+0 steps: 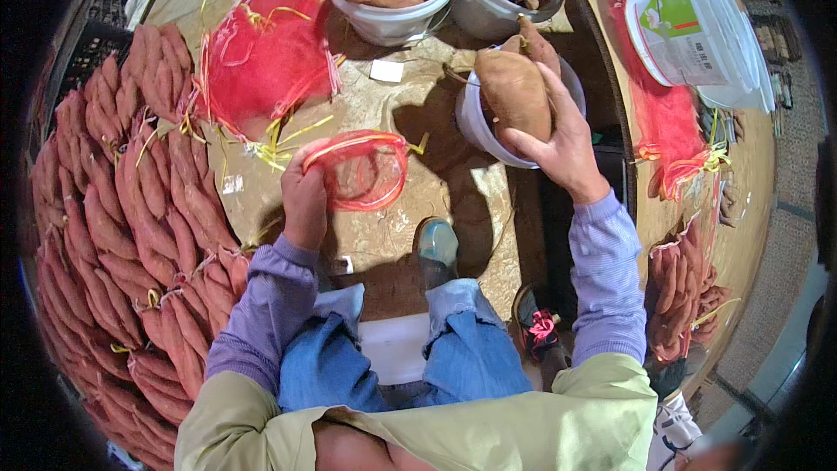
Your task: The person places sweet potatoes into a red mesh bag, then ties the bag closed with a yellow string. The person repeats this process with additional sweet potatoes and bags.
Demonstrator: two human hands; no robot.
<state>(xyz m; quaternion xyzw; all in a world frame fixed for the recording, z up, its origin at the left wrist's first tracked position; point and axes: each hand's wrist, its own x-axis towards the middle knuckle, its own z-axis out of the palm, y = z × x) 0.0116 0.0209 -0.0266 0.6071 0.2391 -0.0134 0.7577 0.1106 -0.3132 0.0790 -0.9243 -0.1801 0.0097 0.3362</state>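
Observation:
My left hand point(303, 196) grips a red mesh bag point(356, 187) by its side, its mouth spread into a rough ring with a yellow tie at its right. My right hand point(558, 144) is wrapped round a large tan sweet potato point(510, 87) above a pale bucket point(472, 126), which holds at least one more root point(539, 42) behind it. The bucket's inside is mostly hidden by the potato and hand.
Several filled mesh bags point(131, 235) cover the left side. Loose red mesh point(261, 52) lies ahead, near potato buckets point(392, 22). A tipped bucket point(680, 35) and more bags point(680, 288) are right. A co-worker's shoe point(536, 323) is beside my legs.

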